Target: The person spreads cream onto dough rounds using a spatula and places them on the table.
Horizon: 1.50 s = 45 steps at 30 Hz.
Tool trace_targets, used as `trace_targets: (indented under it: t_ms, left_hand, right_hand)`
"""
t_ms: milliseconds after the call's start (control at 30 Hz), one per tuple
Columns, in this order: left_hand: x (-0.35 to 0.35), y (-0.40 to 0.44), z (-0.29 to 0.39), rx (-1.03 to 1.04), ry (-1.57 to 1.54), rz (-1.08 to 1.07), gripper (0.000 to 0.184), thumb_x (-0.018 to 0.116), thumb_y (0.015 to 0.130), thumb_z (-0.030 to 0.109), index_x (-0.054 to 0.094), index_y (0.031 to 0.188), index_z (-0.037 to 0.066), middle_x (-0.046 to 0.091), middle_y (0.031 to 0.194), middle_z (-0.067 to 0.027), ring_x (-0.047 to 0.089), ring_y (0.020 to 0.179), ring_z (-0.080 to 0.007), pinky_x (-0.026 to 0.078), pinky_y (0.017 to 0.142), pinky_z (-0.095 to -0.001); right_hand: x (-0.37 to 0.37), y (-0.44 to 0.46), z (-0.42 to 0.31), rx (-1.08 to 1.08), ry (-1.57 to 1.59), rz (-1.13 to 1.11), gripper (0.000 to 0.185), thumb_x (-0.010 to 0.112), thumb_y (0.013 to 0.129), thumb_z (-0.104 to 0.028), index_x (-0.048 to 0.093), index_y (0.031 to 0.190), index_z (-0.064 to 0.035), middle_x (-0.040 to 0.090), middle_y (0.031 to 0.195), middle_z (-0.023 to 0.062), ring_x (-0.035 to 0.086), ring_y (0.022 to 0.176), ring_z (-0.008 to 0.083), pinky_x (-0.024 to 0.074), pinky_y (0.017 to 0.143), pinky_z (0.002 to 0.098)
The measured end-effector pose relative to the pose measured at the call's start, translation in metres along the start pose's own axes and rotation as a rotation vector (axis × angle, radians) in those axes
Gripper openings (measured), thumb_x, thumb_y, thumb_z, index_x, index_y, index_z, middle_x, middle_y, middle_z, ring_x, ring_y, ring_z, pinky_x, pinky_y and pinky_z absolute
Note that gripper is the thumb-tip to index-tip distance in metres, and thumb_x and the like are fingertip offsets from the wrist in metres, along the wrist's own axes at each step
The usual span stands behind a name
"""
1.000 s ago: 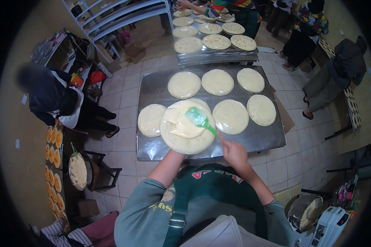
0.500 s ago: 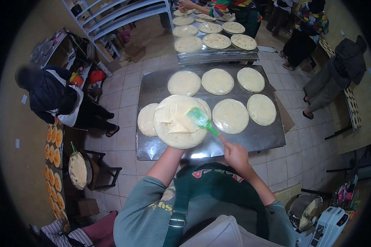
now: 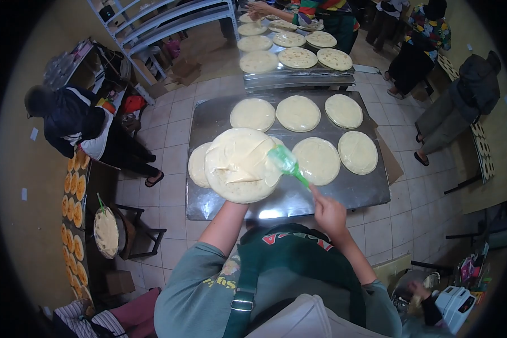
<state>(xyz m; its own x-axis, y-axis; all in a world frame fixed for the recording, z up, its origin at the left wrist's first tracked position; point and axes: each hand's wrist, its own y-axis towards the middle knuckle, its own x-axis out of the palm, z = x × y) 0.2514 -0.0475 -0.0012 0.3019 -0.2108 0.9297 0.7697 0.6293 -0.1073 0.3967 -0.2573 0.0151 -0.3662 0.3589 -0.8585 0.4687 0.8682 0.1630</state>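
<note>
A round flat cake layer (image 3: 236, 183) with pale cream on top is held up over the near left part of the metal table (image 3: 225, 209). My left hand is under it, its fingers hidden by the disc; only the wrist and forearm show. My right hand (image 3: 328, 213) is closed around the handle of a green spatula (image 3: 287, 162). The spatula's blade, smeared with cream, touches the right edge of the held layer. Several cream-coloured rounds (image 3: 298, 113) lie on the table beyond and beside it, one partly covered by the held layer.
Another table (image 3: 298, 80) with more rounds stands beyond, a person's hands (image 3: 261, 10) over it. A bowl of cream (image 3: 107, 232) rests on a stool at the left. One person (image 3: 76, 121) stands left, others at right. A mixer (image 3: 455, 304) is at lower right.
The held layer has shifted left. My right hand and the spatula have moved right, toward the layer's edge. A person's hand has appeared by the mixer bowl at lower right.
</note>
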Motion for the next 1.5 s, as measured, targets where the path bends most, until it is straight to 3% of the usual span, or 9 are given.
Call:
trace_targets:
  t_ms: [200, 533, 633, 700, 933, 967, 1067, 1200, 1500]
  left_hand:
    - [0.000, -0.005, -0.008, 0.004, 0.042, 0.001, 0.050, 0.036, 0.090, 0.042, 0.039, 0.128, 0.008, 0.047, 0.125, -0.0133, 0.049, 0.112, -0.0281, 0.044, 0.092, -0.0422]
    - [0.001, -0.007, -0.009, 0.020, 0.103, 0.021, 0.050, 0.036, 0.090, 0.041, 0.039, 0.128, 0.008, 0.047, 0.125, -0.0133, 0.049, 0.112, -0.0280, 0.044, 0.092, -0.0420]
    - [0.003, -0.001, -0.012, 0.032, 0.121, 0.031, 0.050, 0.037, 0.090, 0.041, 0.039, 0.128, 0.008, 0.047, 0.125, -0.0133, 0.049, 0.112, -0.0279, 0.044, 0.092, -0.0419]
    - [0.004, 0.000, -0.012, 0.027, 0.136, 0.029, 0.050, 0.037, 0.090, 0.041, 0.039, 0.128, 0.008, 0.047, 0.125, -0.0134, 0.049, 0.112, -0.0279, 0.044, 0.092, -0.0419]
    - [0.002, -0.002, -0.007, 0.019, 0.177, 0.026, 0.050, 0.037, 0.090, 0.041, 0.039, 0.128, 0.008, 0.047, 0.125, -0.0134, 0.049, 0.112, -0.0278, 0.044, 0.092, -0.0417]
    - [0.003, -0.001, -0.007, 0.019, 0.182, 0.025, 0.050, 0.037, 0.090, 0.041, 0.039, 0.128, 0.008, 0.047, 0.125, -0.0134, 0.049, 0.112, -0.0278, 0.044, 0.092, -0.0417]
    - [0.002, -0.005, -0.009, 0.016, 0.201, 0.024, 0.050, 0.037, 0.090, 0.040, 0.039, 0.128, 0.008, 0.047, 0.125, -0.0134, 0.049, 0.112, -0.0278, 0.044, 0.092, -0.0417]
    - [0.002, -0.010, -0.021, 0.013, 0.225, 0.021, 0.050, 0.037, 0.090, 0.040, 0.039, 0.128, 0.008, 0.047, 0.125, -0.0134, 0.049, 0.112, -0.0277, 0.044, 0.092, -0.0416]
    - [-0.001, -0.022, -0.018, 0.002, 0.296, 0.014, 0.049, 0.038, 0.090, 0.040, 0.038, 0.128, 0.008, 0.047, 0.125, -0.0134, 0.049, 0.112, -0.0276, 0.044, 0.092, -0.0414]
  right_hand:
    - [-0.012, 0.027, -0.002, 0.014, 0.393, 0.059, 0.037, 0.050, 0.084, -0.018, 0.053, 0.119, -0.0285, 0.052, 0.062, 0.0134, 0.056, 0.059, 0.0320, 0.0445, 0.058, 0.0426]
    - [-0.012, 0.043, 0.017, 0.197, 0.292, -0.137, 0.039, 0.048, 0.086, -0.021, 0.047, 0.124, -0.0309, 0.060, 0.080, 0.0164, 0.058, 0.071, 0.0348, 0.0463, 0.064, 0.0383]
    - [0.000, 0.033, 0.014, 0.140, 0.496, -0.186, 0.040, 0.045, 0.087, -0.023, 0.044, 0.126, -0.0313, 0.059, 0.074, 0.0176, 0.058, 0.070, 0.0358, 0.0458, 0.063, 0.0408]
    - [0.005, 0.030, 0.005, 0.091, 0.302, -0.318, 0.039, 0.046, 0.088, -0.022, 0.044, 0.127, -0.0262, 0.058, 0.069, 0.0170, 0.052, 0.054, 0.0190, 0.0439, 0.059, 0.0297]
    - [-0.001, 0.012, -0.045, -0.066, 0.436, -0.427, 0.040, 0.045, 0.088, -0.021, 0.044, 0.127, -0.0266, 0.047, 0.055, 0.0166, 0.049, 0.049, 0.0258, 0.0424, 0.054, 0.0336]
    - [-0.021, 0.016, -0.058, -0.057, 0.371, -0.555, 0.042, 0.045, 0.086, -0.022, 0.044, 0.127, -0.0264, 0.058, 0.070, 0.0201, 0.057, 0.064, 0.0359, 0.0450, 0.063, 0.0425]
    - [-0.031, 0.012, -0.056, -0.204, 0.392, -0.455, 0.038, 0.045, 0.087, -0.020, 0.048, 0.124, -0.0273, 0.048, 0.053, 0.0155, 0.050, 0.047, 0.0266, 0.0425, 0.054, 0.0336]
    - [-0.037, 0.033, -0.047, -0.008, 0.401, -0.496, 0.039, 0.046, 0.085, -0.022, 0.049, 0.123, -0.0284, 0.058, 0.068, 0.0159, 0.058, 0.063, 0.0330, 0.0457, 0.060, 0.0399]
    - [-0.048, 0.025, -0.038, -0.339, 0.210, -0.476, 0.036, 0.050, 0.085, -0.020, 0.053, 0.120, -0.0271, 0.059, 0.066, 0.0118, 0.060, 0.058, 0.0221, 0.0443, 0.055, 0.0331]
